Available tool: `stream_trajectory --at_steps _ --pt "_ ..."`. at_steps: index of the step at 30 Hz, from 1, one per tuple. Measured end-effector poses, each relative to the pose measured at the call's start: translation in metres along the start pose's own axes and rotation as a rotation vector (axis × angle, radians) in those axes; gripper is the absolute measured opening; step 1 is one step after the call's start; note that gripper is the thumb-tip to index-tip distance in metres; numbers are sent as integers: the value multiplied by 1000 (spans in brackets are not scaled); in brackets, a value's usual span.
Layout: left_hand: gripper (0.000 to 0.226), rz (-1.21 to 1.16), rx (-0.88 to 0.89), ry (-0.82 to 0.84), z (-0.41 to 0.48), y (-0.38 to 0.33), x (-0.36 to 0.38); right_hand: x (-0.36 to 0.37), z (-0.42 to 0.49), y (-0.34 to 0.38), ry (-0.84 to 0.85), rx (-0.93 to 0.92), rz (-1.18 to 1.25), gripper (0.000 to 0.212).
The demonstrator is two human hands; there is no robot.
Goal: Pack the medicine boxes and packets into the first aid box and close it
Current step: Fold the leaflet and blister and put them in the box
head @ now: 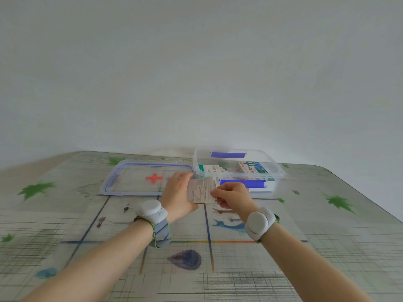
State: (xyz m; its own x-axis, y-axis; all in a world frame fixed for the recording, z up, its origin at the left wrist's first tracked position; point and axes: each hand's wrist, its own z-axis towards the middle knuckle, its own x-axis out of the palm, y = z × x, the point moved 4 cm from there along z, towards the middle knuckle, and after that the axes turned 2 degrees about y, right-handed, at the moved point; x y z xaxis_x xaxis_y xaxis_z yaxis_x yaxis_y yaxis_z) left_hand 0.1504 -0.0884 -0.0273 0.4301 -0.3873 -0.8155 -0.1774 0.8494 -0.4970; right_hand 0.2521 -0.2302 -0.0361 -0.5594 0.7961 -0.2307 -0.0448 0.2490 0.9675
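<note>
A clear plastic first aid box (275, 168) with blue latches stands open at the back of the table, with medicine boxes (250, 167) lying inside. Its clear lid (130, 182), blue-rimmed with a red cross, lies flat to the box's left. In front of the box I hold a white printed medicine packet (201, 190) upright between both hands. My left hand (177, 194) grips its left edge. My right hand (233, 196) pinches its lower right corner. Part of the packet is hidden behind my fingers.
The table (327, 247) carries a glossy cover printed with green leaves and lines. A plain white wall rises just behind the box. Both wrists wear white round bands. The table's right edge slants away near the right side of view.
</note>
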Motion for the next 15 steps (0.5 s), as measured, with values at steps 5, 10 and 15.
stream_trajectory --at_steps 5,10,15 --pt "38 4 179 -235 0 -12 -19 1 -4 5 -19 27 98 10" --pt "31 -31 364 -325 -3 -21 -27 3 -5 19 18 17 172 14" --pt "20 -80 406 -399 3 -21 -34 1 -2 34 67 -82 258 17"
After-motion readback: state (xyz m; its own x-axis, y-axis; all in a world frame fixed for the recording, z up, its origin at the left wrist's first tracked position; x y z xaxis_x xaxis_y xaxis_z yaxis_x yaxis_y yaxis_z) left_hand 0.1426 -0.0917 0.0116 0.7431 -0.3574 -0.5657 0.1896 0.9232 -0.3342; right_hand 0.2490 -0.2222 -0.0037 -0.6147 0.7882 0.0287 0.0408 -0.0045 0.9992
